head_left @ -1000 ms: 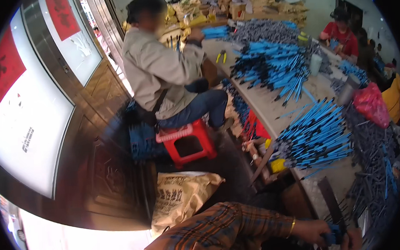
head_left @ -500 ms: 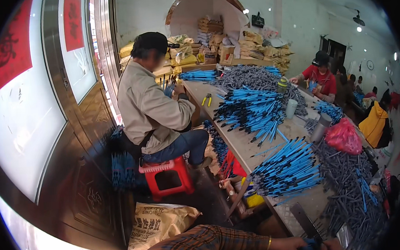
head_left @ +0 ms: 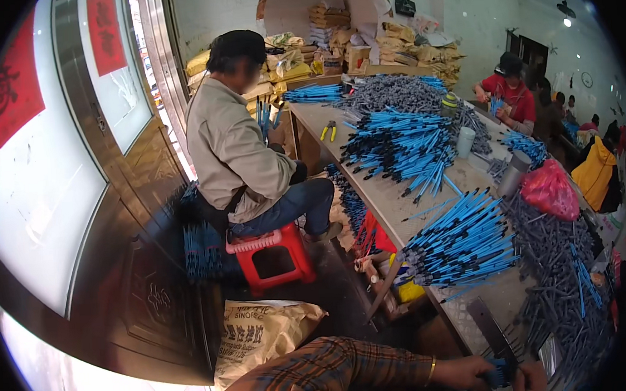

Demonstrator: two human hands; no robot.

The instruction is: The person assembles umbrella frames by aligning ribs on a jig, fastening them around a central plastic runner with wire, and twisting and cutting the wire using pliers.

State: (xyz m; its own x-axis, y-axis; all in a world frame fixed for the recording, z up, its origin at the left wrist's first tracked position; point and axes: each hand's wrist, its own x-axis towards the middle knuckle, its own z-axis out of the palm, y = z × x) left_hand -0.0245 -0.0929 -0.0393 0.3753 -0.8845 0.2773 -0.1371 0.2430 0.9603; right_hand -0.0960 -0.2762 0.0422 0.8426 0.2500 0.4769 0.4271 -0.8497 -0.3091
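Observation:
At the lower right edge, my left hand (head_left: 465, 372) comes out of an orange plaid sleeve with a thin yellow bracelet at the wrist. Its fingers are closed round a bunch of blue sticks (head_left: 495, 375) with dark ends. Close beside it, my right hand (head_left: 531, 379) is partly cut off by the lower rim; its fingers are curled, and what they pinch is too small and dark to tell. Just beyond the hands, a flat dark metal bar (head_left: 486, 322) stands at the table edge. A heap of blue sticks with black tips (head_left: 459, 247) lies on the table farther off.
Grey plastic parts (head_left: 558, 274) are piled on the right. On the long table (head_left: 376, 181) are more blue sticks (head_left: 400, 147), yellow-handled pliers (head_left: 328, 131), cups and a pink bag (head_left: 550, 189). One person sits on a red stool (head_left: 270, 259); another works opposite. A paper sack (head_left: 264, 335) stands beside my arm.
The view has shifted, so the scene sits slightly higher and my hands show more fully. The seated person's hand with blue sticks shows more clearly. My hands stay close together.

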